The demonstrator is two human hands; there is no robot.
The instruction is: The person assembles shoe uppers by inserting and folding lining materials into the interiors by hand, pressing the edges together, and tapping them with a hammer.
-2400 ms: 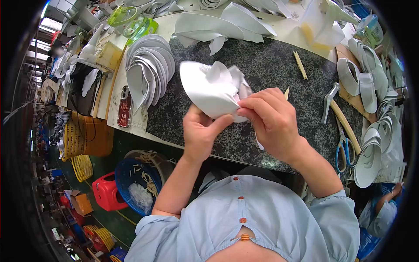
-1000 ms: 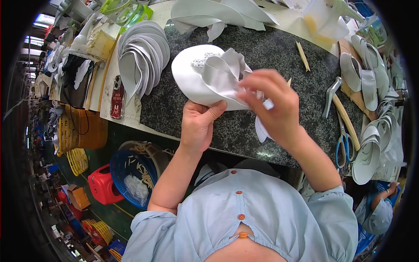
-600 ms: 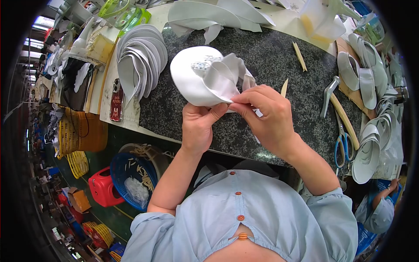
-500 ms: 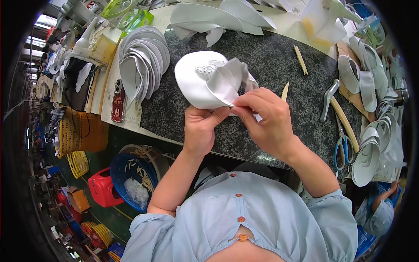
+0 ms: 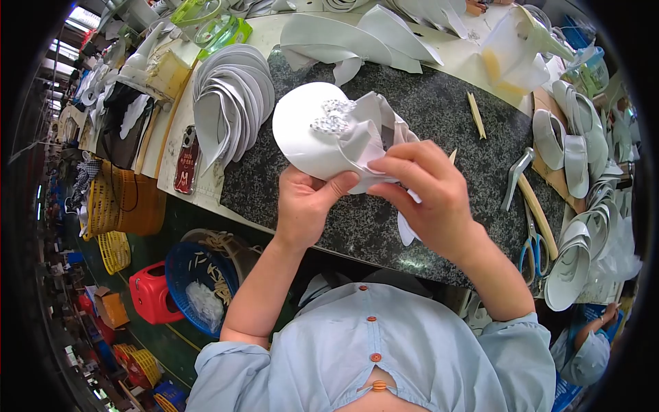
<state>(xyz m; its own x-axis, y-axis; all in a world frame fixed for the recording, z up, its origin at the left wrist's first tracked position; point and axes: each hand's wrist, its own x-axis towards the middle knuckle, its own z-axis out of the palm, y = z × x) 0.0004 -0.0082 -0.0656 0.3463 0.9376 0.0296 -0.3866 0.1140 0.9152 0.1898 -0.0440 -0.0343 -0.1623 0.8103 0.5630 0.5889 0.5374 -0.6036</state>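
Observation:
A white shoe upper with a sparkling stone ornament is held above the dark speckled slab. My left hand grips its lower edge, thumb on top and fingers underneath. On the right side, my right hand pinches the folded edge between thumb and fingers; the exact pinch point is partly hidden. A loose white flap hangs below my right hand. Left of the upper stands a stack of white shoe pieces.
Flat white pieces lie at the back of the slab. To the right are pincers, blue-handled scissors and more shoe pieces. A red phone lies left. Below stands a blue basket. Another person's sleeve shows lower right.
The upper has tilted, bringing more of the stone ornament into sight. My right hand has shifted slightly right and down, and the flap beneath it shows more. My left hand keeps its hold.

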